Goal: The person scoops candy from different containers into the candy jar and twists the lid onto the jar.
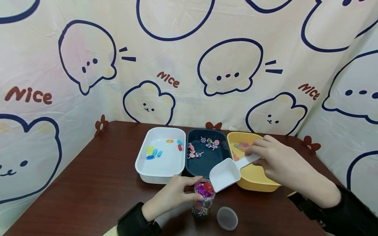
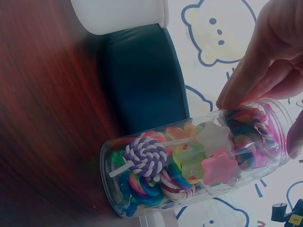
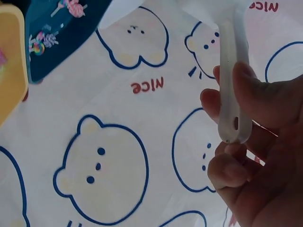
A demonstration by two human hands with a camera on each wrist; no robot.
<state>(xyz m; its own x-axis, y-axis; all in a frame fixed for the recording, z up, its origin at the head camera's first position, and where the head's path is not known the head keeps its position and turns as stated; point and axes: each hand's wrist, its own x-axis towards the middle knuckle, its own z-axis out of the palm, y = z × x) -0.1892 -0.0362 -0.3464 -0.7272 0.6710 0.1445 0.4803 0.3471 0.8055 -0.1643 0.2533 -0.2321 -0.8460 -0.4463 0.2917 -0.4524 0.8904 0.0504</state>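
My left hand [image 1: 172, 194] holds a clear jar [image 1: 203, 207] near its rim, thumb and fingers on either side. Through the jar's wall in the left wrist view show a purple-and-white swirl lollipop [image 2: 145, 157], a pink star [image 2: 220, 167] and other bright pieces; shiny pink and red ones fill the top. My right hand [image 1: 279, 160] grips a white scoop [image 1: 225, 174] by its handle [image 3: 229, 85]. The scoop slants down, its front edge right at the jar's mouth, and its bowl looks bare.
Beyond the hands a white tray [image 1: 165, 168] with wrapped sweets, a dark blue tray [image 1: 203, 166] with small lollipops and a yellow tray [image 1: 255, 175] with pastel pieces stand side by side. A round translucent lid [image 1: 227, 218] lies right of the jar. Patterned cloth [image 1: 189, 98] hangs behind the table.
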